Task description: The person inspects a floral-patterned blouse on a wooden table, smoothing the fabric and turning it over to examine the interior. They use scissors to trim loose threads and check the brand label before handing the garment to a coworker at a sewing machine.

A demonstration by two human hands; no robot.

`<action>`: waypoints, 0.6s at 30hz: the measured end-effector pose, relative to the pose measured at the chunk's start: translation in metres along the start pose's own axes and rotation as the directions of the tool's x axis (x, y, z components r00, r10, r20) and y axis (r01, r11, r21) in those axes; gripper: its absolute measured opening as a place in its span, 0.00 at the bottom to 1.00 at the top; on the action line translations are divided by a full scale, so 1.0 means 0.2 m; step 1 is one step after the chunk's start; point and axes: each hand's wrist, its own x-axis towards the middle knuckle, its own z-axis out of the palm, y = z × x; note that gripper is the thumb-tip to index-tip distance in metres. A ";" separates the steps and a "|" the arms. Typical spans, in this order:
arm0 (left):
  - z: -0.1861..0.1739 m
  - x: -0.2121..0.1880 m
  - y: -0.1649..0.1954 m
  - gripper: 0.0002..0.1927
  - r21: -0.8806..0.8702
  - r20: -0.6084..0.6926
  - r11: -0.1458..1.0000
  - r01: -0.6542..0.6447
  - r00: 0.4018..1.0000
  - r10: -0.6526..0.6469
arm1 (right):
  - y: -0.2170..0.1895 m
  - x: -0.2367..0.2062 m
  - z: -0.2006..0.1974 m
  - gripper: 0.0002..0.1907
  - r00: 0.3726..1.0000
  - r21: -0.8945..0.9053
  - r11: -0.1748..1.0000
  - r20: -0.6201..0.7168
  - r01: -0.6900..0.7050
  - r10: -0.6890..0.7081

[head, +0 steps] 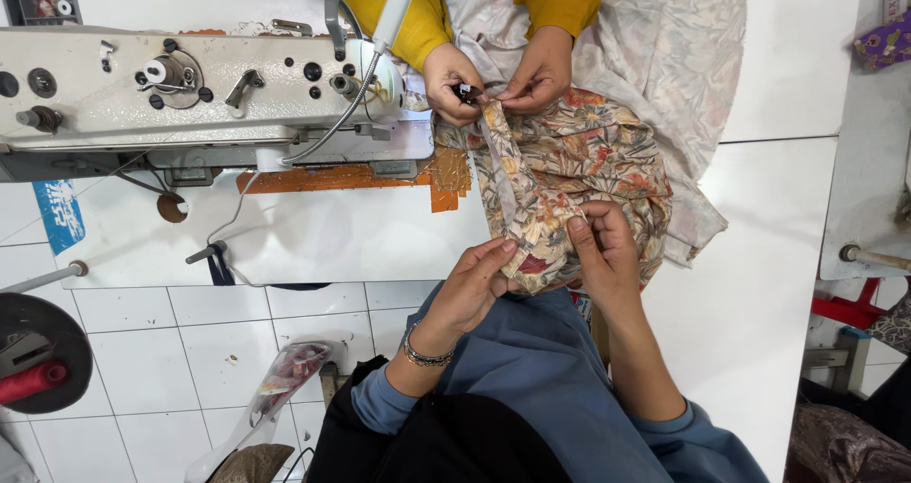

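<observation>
A floral fabric [588,160] in beige, orange and green lies bunched on the white table [759,255]. My left hand [479,279], with a beaded bracelet at the wrist, pinches its near edge. My right hand [605,250] grips the same edge just to the right. A narrow folded strip of the fabric [500,156] runs from my hands to the far side. There a co-worker in yellow sleeves holds the strip's end with both hands [493,80], with a small dark tool between the fingers.
A cream industrial sewing machine [190,94] with a lamp arm stands at the left, orange tape [446,175] on the table beside it. Pale cloth [664,56] is heaped behind the floral piece. A plastic bag [285,388] and a red thread cone [30,382] are on the tiled floor.
</observation>
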 end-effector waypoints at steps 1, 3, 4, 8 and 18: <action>0.00 0.00 0.00 0.18 0.006 -0.002 1.000 0.000 1.000 0.000 | -0.01 0.00 0.00 0.10 1.000 -0.023 1.000 -0.004 0.011 -0.011; 0.01 0.00 0.02 0.18 0.017 -0.006 1.000 0.001 1.000 -0.001 | -0.05 -0.03 -0.01 0.15 0.982 -0.182 0.968 -0.041 0.175 -0.186; 0.02 0.00 0.02 0.18 0.020 -0.018 1.000 -0.002 1.000 0.002 | -0.06 -0.04 -0.01 0.17 0.961 -0.261 0.932 -0.048 0.252 -0.273; 0.02 0.00 0.03 0.19 0.027 -0.035 1.000 0.003 0.999 -0.002 | -0.06 -0.09 0.00 0.36 0.948 -0.121 0.943 -0.040 0.309 -0.315; -0.38 -0.07 0.34 0.19 0.780 -0.365 0.625 -0.036 0.784 0.501 | 0.26 -0.15 -0.14 0.56 0.992 -0.989 0.111 -0.084 -0.094 0.090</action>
